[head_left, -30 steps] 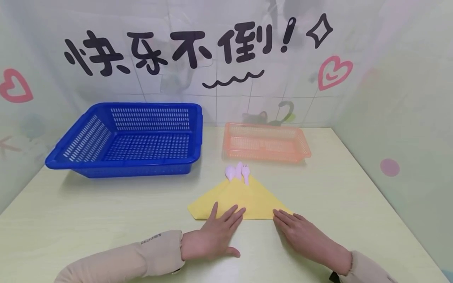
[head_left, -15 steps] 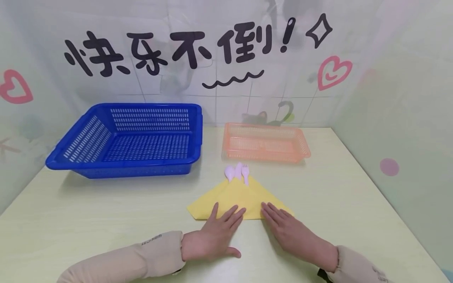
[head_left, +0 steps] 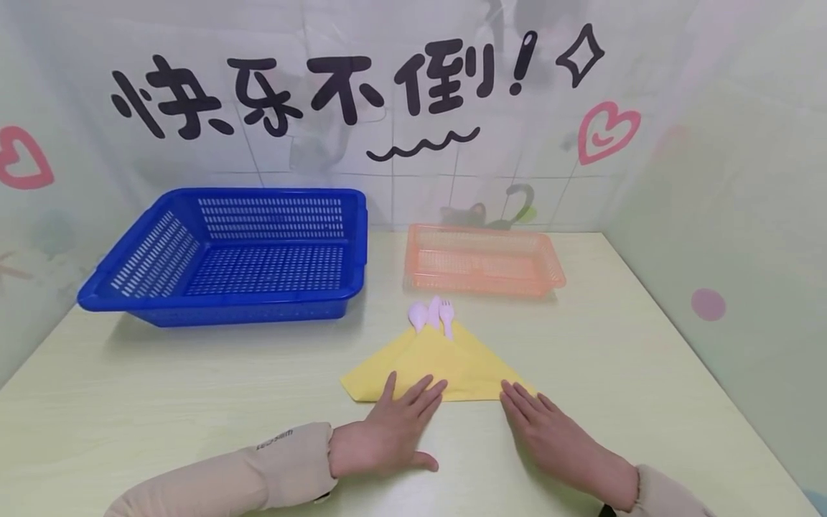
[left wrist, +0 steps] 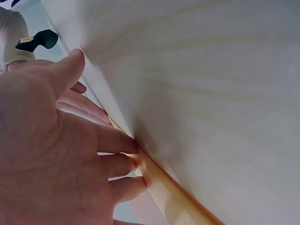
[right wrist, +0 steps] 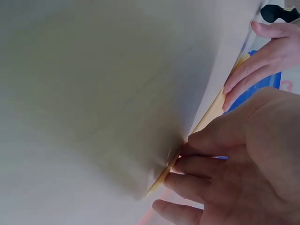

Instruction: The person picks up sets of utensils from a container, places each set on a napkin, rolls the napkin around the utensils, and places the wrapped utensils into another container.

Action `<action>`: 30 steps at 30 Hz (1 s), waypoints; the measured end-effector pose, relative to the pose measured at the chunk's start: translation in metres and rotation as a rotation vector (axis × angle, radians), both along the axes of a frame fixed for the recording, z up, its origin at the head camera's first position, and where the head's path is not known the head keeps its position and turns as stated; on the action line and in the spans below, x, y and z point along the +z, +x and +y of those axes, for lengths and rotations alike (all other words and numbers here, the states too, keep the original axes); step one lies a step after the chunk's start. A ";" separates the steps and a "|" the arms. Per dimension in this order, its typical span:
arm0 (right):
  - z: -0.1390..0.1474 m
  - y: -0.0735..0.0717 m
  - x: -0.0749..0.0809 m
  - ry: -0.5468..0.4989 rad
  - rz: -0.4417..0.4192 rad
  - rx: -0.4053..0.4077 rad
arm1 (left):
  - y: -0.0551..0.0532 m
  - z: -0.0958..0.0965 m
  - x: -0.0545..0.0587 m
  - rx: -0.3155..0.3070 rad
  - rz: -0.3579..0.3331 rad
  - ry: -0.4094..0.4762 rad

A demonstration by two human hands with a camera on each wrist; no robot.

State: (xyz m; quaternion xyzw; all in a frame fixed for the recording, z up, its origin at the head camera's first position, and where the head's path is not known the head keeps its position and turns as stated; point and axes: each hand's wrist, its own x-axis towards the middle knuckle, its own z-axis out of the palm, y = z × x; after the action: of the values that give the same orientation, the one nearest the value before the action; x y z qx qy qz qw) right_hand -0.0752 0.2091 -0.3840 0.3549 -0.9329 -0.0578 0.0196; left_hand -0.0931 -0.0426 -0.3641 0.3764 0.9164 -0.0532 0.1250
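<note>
A yellow napkin (head_left: 446, 362), folded into a flat triangle, lies on the table with its long fold toward the person. From its top poke a pale purple spoon (head_left: 418, 316), knife (head_left: 434, 310) and fork (head_left: 447, 316); their lower parts are hidden inside. My left hand (head_left: 394, 427) rests with straight, spread fingers on the napkin's lower left half. At the lower right corner, the straight fingertips of my right hand (head_left: 555, 434) press on the fold. Both wrist views show extended fingers along the napkin's edge, here the left hand (left wrist: 56, 140) and there the right hand (right wrist: 234, 164).
A large blue basket (head_left: 252, 296) stands at the back left of the table (head_left: 194, 380). Behind the napkin is a smaller, see-through orange basket (head_left: 484, 283). A printed curtain (head_left: 349, 151) closes off the back, and a pale wall (head_left: 730, 215) borders the right side.
My right hand slid left along the napkin's lower fold, then back right to the corner. The left hand stays in place on the napkin.
</note>
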 end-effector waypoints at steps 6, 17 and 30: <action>0.012 0.005 0.002 -0.018 -0.008 -0.056 | -0.001 0.000 0.001 0.012 -0.036 0.007; -0.006 -0.003 0.020 -0.044 -0.030 -0.024 | -0.001 0.000 0.001 0.007 -0.029 0.009; -0.040 -0.011 0.008 -0.018 -0.062 0.091 | -0.001 -0.001 0.001 0.002 -0.026 0.032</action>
State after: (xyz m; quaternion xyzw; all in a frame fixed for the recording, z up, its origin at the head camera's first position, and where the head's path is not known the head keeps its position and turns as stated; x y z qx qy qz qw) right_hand -0.0864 0.1694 -0.3761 0.3985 -0.9164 -0.0374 -0.0036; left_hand -0.0944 -0.0437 -0.3630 0.3783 0.9158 -0.0334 0.1307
